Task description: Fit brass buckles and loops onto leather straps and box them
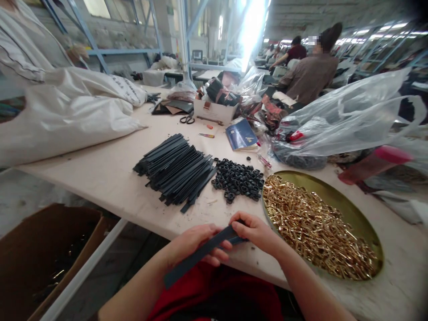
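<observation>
Both my hands hold one dark strap (195, 257) at the table's near edge, over my red lap. My left hand (195, 243) wraps its fingers round the strap's middle. My right hand (256, 232) pinches the strap's far end. Ahead lies a pile of the same black straps (175, 171), with a heap of small black loops (238, 179) to its right. A round brass tray (347, 209) full of gold metal buckles (314, 227) sits right beside my right hand.
A big white sack (63, 116) covers the table's left. Clear plastic bags (344, 120) lie at the right, a blue booklet (241, 134), scissors (187, 119) and a white box (214, 110) behind. A cardboard box (43, 258) stands on the floor at left. Other people work farther back.
</observation>
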Available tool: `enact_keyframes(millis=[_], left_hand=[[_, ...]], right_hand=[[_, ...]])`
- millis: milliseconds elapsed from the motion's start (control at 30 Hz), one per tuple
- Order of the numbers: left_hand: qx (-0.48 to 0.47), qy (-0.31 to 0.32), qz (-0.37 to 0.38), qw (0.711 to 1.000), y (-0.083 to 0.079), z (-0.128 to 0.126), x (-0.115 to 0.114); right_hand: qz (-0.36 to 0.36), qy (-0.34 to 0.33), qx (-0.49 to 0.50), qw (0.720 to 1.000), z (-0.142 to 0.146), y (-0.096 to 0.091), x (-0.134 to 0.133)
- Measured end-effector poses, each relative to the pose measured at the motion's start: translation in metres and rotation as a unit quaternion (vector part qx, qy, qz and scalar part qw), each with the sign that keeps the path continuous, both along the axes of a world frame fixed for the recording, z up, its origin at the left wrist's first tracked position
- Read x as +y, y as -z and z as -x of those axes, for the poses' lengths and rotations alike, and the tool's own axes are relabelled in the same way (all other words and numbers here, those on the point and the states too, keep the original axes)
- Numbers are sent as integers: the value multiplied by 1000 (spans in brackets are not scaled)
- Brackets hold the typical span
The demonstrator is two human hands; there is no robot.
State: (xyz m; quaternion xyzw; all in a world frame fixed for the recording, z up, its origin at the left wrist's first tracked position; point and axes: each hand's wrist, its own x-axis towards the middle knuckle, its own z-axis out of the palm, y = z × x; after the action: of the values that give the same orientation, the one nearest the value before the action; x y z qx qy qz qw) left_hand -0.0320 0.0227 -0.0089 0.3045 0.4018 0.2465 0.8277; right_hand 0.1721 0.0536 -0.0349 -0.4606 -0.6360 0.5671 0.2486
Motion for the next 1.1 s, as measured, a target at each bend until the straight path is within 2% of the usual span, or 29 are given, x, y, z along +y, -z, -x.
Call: enact_keyframes(millis=[67, 100, 167, 233, 267, 333, 433, 500, 533, 600, 633, 667, 733, 800, 867, 967, 1100], left_hand=[[21, 28, 6, 999, 5, -11, 5], [38, 9, 4, 999, 8, -16, 7], [66, -36, 7, 997, 12, -23, 12], [75, -57, 17, 995, 14, -26, 17], [76, -62, 21, 995, 14, -26, 18], [78, -70, 25, 994, 14, -26, 21], [81, -72, 23, 994, 13, -26, 24], [89, -65, 24, 994, 12, -28, 25], [100, -62, 19, 993, 11, -29, 25], [141, -53, -30, 988, 11, -32, 24], [167, -47, -73, 982, 11, -34, 23], [191, -39, -120, 973, 11, -35, 22], [231, -22, -202, 952, 11, -39, 18], [274, -5, -254, 928, 10, -41, 13], [329, 16, -303, 894, 7, -42, 8], [388, 77, -366, 843, -3, -41, 1], [408, 151, -398, 808, -19, -37, -3]], right_hand=[[-79, 14, -88, 993, 3, 3, 13], [-137, 39, -146, 979, 4, 6, 23], [-254, 86, -286, 920, 2, 12, 43], [-320, 89, -413, 848, -1, 20, 63], [-332, 79, -453, 824, -3, 24, 71], [-338, 61, -488, 803, -5, 31, 81], [-339, 60, -473, 811, -8, 34, 83], [-332, 80, -414, 844, -11, 30, 78], [-312, 98, -360, 874, -11, 27, 73], [-215, 136, -208, 945, -12, 20, 59], [-145, 152, -119, 970, -12, 16, 50], [-71, 170, -31, 982, -11, 13, 41], [48, 202, 115, 971, -9, 7, 22], [102, 228, 194, 949, -8, 4, 6], [105, 241, 211, 941, -9, 3, -6], [62, 241, 182, 951, -12, 3, -17], [39, 212, 170, 962, -16, 3, -29]])
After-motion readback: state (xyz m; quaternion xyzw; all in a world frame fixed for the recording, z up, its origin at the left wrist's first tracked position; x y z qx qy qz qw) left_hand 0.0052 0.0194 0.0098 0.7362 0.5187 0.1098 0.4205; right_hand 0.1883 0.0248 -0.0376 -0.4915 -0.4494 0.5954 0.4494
